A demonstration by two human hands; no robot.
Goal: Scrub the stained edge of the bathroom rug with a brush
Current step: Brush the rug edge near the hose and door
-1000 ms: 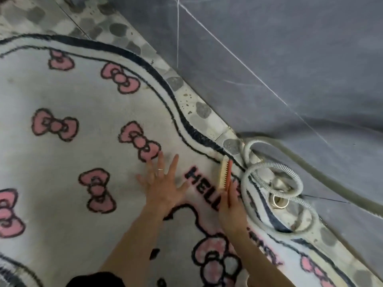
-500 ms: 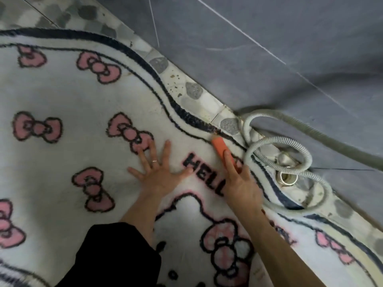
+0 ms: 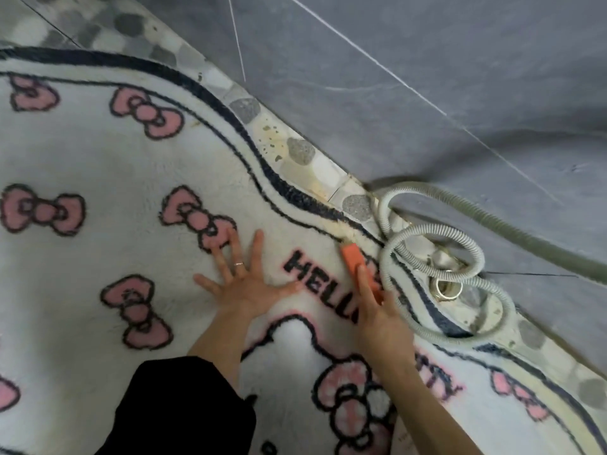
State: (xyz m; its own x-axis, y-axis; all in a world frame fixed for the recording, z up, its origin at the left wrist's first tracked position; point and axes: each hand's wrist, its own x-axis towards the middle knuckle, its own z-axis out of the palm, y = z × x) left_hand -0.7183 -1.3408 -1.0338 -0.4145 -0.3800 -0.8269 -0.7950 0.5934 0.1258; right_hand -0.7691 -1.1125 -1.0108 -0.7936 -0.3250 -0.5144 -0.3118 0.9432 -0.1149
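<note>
Rug (image 3: 108,178) with pink bows is spread on the tiled floor (image 3: 295,149), a grey hose (image 3: 437,231) coiled at its right edge. It is pressed by the left hand (image 3: 249,290), fingers spread flat. An orange brush (image 3: 353,257), gripped by the right hand (image 3: 381,316), is laid near that edge.

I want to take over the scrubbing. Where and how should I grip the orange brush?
Probably the near end of the brush, from above: its orange back faces up, bristles on the rug, its length pointing toward the edge.
</note>
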